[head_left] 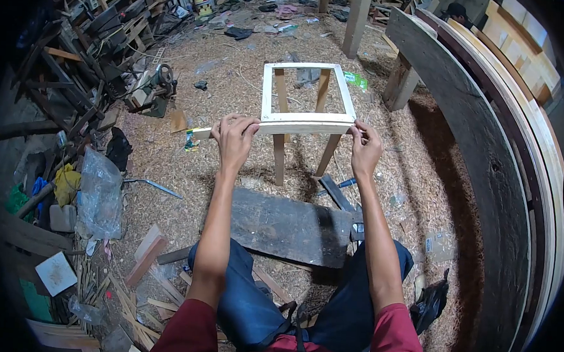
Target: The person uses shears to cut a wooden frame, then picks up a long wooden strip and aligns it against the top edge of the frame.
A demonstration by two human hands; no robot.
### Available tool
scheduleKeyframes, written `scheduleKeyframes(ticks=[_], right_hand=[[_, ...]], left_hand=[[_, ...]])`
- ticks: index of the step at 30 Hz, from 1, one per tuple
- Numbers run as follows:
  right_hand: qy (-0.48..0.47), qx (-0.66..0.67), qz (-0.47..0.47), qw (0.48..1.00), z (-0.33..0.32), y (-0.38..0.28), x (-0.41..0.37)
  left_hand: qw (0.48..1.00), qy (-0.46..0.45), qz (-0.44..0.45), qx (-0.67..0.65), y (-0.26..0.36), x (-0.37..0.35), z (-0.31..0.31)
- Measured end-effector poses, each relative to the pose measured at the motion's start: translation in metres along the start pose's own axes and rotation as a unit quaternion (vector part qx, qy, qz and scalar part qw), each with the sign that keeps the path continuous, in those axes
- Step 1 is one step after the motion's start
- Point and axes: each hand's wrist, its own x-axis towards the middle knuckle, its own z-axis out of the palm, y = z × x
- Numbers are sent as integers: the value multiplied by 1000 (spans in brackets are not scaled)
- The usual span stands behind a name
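A small stool frame [345, 94] stands in front of me, with a white square open top and brown wooden legs. Along its near edge lies a pale wooden strip [306, 128], level with the top and jutting out past the left corner. My left hand [234, 138] is closed on the strip near that corner, fingers over the top. At the right corner, my right hand [366, 151] pinches the strip's other end between thumb and fingers, right at the frame.
A dark plank [273, 226] lies before my knees, with a shorter dark wood piece [336, 192] beyond it. Long boards [468, 102] rise along the right. Scrap wood and a clear plastic bag [100, 190] crowd the left. Wood shavings [200, 166] cover the floor.
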Motion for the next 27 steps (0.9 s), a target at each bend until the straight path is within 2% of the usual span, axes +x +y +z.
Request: scheduleKeyframes(ticks=[3, 6, 10, 12, 14, 15, 16, 20, 24, 27], right_hand=[[-14, 5, -16, 1000, -10, 7, -3], [-30, -1, 14, 999, -31, 12, -18], [-48, -55, 63, 995, -78, 17, -39], [-65, -115, 109, 985, -101, 29, -55], [-118, -173, 75, 975, -122, 58, -72], [-150, -201, 124, 960, -131, 59, -78], [-151, -202, 129, 959, -139, 67, -87], [-206, -252, 177, 929, -155, 93, -119], [-221, -232, 193, 927, -157, 120, -142], [-249, -227, 170, 926, -157, 123, -147]], left_hand=[[1000, -8, -6, -14, 5, -14, -5], [999, -28, -13, -25, 23, -40, -14], [992, -117, 0, -56, 37, -76, 0], [978, -190, -3, -83, 45, -95, 9], [968, -228, -13, -106, 45, -118, 25], [957, -271, -8, -100, 46, -128, 31], [946, -312, -3, -92, 46, -138, 38], [920, -382, -10, -85, 44, -172, 58], [927, -368, 45, -56, 41, -191, 64], [936, -341, 79, -33, 37, -200, 64]])
